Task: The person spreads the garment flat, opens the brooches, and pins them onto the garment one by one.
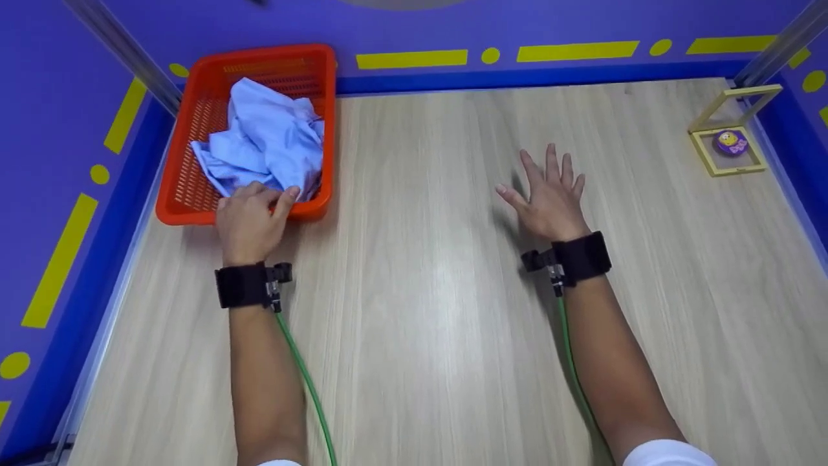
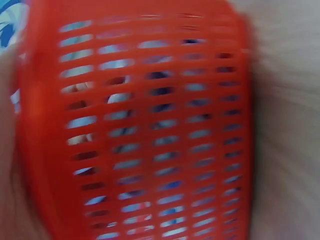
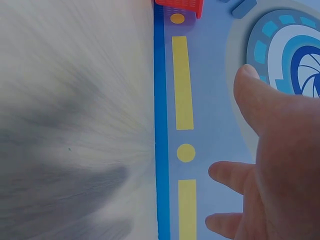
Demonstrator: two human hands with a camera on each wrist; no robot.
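Observation:
An orange-red plastic basket [image 1: 328, 149] with slotted walls stands at the far left of the table, with crumpled light blue cloth [image 1: 272, 133] inside. My left hand [image 1: 249, 223] grips its near rim, fingers over the edge and partly hidden. In the left wrist view the slotted basket wall [image 2: 150, 120] fills most of the picture, blurred. My right hand [image 1: 553, 204] is spread palm down over the middle right of the table, holding nothing. Its thumb and some fingers show in the right wrist view, pointing toward the back wall.
A small pale yellow frame-like box [image 1: 708, 162] stands at the far right with its lid up, a round purple and yellow piece [image 1: 731, 142] in it. Blue walls [image 1: 420, 32] with yellow marks bound the wooden table [image 1: 420, 291]. A green cable [image 1: 310, 382] trails from each wrist.

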